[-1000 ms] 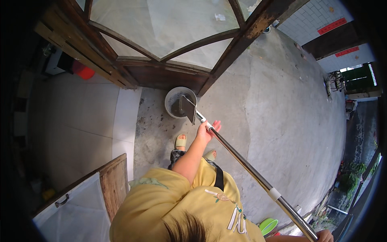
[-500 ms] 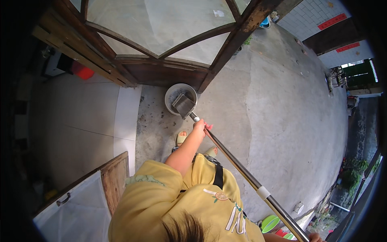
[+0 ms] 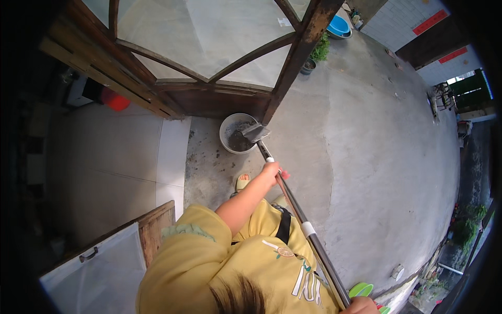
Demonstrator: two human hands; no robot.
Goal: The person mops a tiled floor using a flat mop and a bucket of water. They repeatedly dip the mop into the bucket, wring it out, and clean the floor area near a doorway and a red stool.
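In the head view, our left hand [image 3: 272, 172] wraps around the long handle [image 3: 298, 220] of a shovel, and our right hand [image 3: 361, 306], at 5 o'clock by the lower edge, closes on its far end. The shovel blade [image 3: 256, 132] rests over the rim of a grey bucket [image 3: 226, 131] at 12 o'clock, beside the wooden door [image 3: 219, 99]. We judge we are scooping or stirring the dark mix; next calls for a steady dip.

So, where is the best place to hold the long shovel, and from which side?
Hold the shovel on its thin straight handle, probably with two hands set apart: the left hand already grips it nearer the blade, the right hand at the far end. Come from above, since the handle slopes down to the bucket.
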